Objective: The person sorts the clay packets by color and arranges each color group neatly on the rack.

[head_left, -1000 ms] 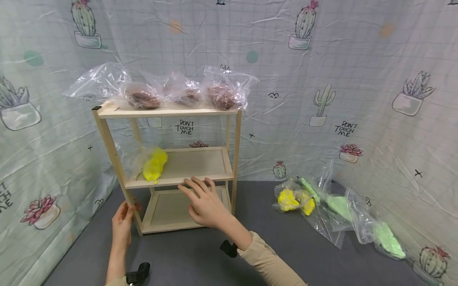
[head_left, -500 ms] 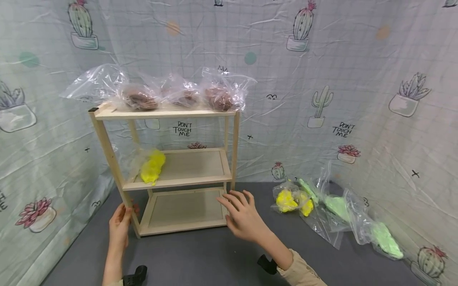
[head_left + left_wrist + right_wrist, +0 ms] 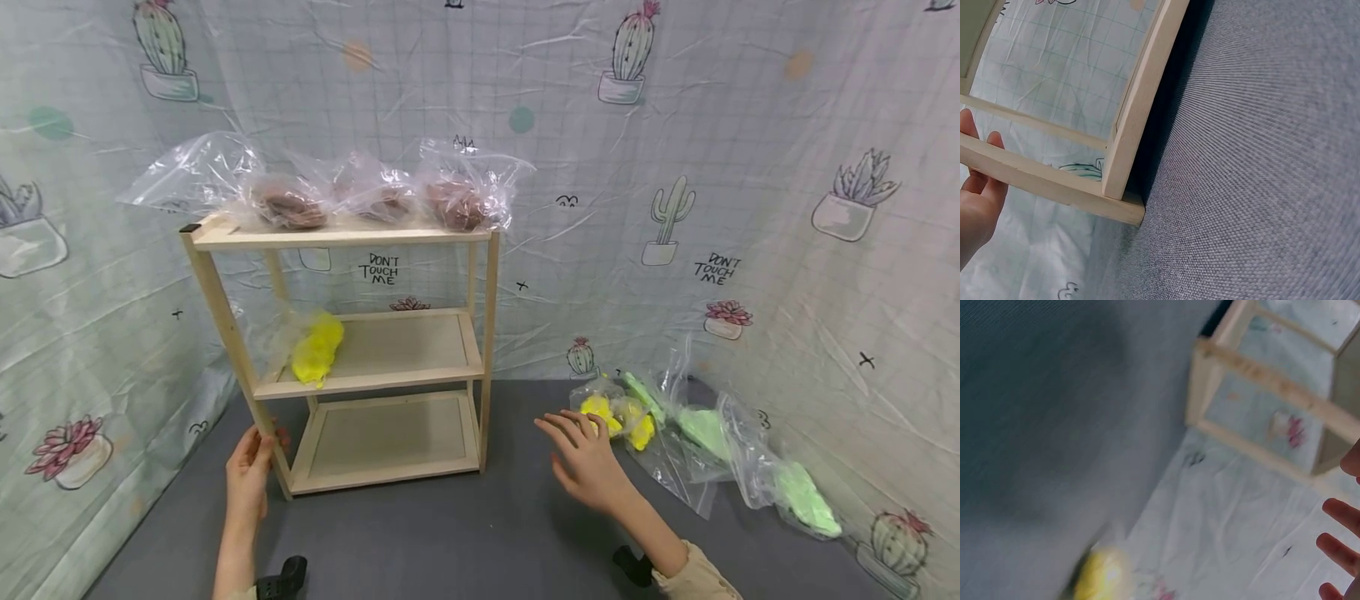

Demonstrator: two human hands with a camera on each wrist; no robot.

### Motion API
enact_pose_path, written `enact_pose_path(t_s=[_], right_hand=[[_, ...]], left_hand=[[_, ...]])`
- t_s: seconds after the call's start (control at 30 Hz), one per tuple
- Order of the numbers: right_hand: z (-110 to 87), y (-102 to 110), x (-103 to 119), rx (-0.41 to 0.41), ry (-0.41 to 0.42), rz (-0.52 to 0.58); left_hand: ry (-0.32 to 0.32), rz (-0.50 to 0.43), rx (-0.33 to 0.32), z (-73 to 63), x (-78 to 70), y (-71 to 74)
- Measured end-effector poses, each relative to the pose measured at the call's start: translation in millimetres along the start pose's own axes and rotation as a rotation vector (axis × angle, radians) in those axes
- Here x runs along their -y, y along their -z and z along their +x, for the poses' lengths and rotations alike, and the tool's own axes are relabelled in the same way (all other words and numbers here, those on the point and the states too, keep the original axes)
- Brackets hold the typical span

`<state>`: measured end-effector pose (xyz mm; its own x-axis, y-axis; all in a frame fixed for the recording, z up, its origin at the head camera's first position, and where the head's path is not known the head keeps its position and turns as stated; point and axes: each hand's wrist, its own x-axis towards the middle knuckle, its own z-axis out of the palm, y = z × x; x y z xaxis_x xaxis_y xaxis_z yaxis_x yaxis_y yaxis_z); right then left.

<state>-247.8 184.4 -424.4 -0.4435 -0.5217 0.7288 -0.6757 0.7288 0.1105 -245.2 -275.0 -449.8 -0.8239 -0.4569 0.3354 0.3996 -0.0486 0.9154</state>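
**Two bagged yellow lumps (image 3: 642, 432), nearer the right hand (image 3: 588, 467)**

At center right, the lumps lie just beyond that hand's spread, empty fingers, their row sloping down rightward. Lower left, well apart, the left hand (image 3: 249, 471) grips a wooden shelf post (image 3: 221, 317).

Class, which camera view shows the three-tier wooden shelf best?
The head view: it frames the wooden shelf from top to bottom, in focus. The left wrist view shows only a lower section; the right wrist view, a lower section too, but blurred.
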Motion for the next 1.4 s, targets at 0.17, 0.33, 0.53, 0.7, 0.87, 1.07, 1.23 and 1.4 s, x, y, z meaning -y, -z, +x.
enact_pose_path(t_s=[0.17, 0.33, 0.53, 0.7, 0.87, 1.07, 1.23, 1.4], right_hand=[[-16.5, 1, -25, -0.006, -0.076, -0.033], [-31.0, -5, -48, 0.027, -0.209, -0.123], [-43.7, -18, -70, 0.163, -0.317, -0.202], [-49.6, -26, -84, 0.242, -0.328, -0.24], [-49.3, -37, -96, 0.234, -0.279, -0.265], [-47.9, -46, -104, 0.313, -0.298, -0.26], [-45.4, -51, -107, 0.394, -0.322, -0.271], [-44.1, -54, -109, 0.43, -0.305, -0.297]], left_hand=[[0.007, 0.0, 0.006, -0.3, -1.2, 0.8], [0.003, -0.009, 0.013, -0.6, -0.7, 0.6], [-0.014, -0.029, 0.033, -0.8, 0.2, 0.7], [-0.023, -0.037, 0.042, -1.6, -1.1, 0.1], [-0.022, -0.034, 0.043, -2.5, -2.8, 1.4], [0.0, -0.01, 0.024, -2.5, -3.6, 0.9], [0.009, 0.01, 0.012, -2.1, -3.3, 0.9], [0.008, 0.006, 0.01, -2.0, -2.2, 1.6]])
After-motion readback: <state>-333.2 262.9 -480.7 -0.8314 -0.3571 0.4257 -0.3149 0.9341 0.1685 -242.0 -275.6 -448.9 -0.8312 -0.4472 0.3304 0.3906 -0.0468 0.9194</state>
